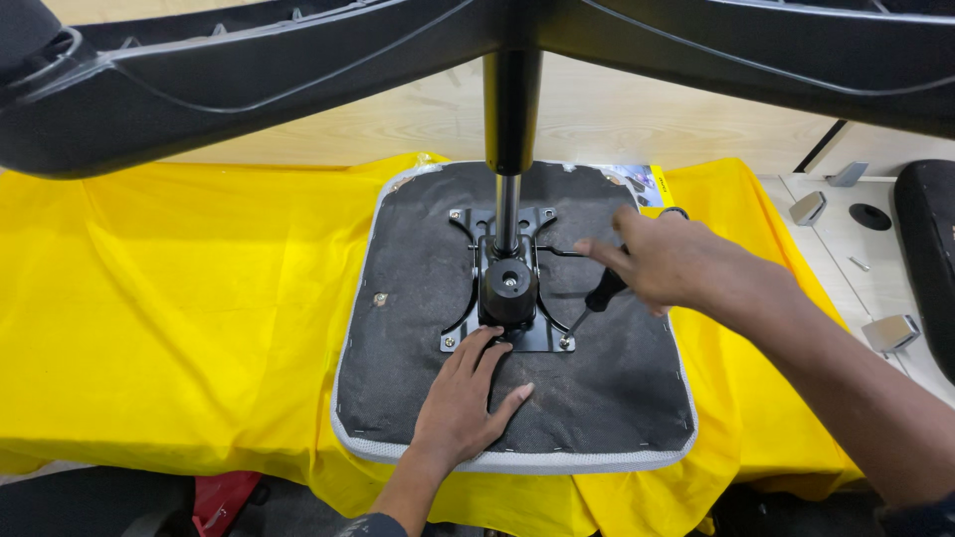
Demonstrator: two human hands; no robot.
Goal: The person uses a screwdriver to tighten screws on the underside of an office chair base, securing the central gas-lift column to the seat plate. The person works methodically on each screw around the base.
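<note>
Resting flat: the left hand is laid palm down on the dark underside of the seat cushion, the fingers spread and holding nothing, the fingertips touching the near edge of the black mounting plate.
Right hand: the right hand is closed around the black handle of a screwdriver, which is held slanted down and to the left.
Screwdriver tip: the tip is set at the screw at the near right corner of the mounting plate.
Seat cushion: it is placed upside down on the yellow cloth, its grey mesh edge seen along the near side.
Mounting plate: it is seated at the middle of the cushion's underside, with a black round knob standing on it.
Gas cylinder: a chrome and black gas cylinder is seen rising from the plate toward the camera.
Chair base: the black arms of the chair base are spread across the top of the view.
Side surface: small metal brackets are laid on the pale surface at the right, well apart from the cushion.
</note>
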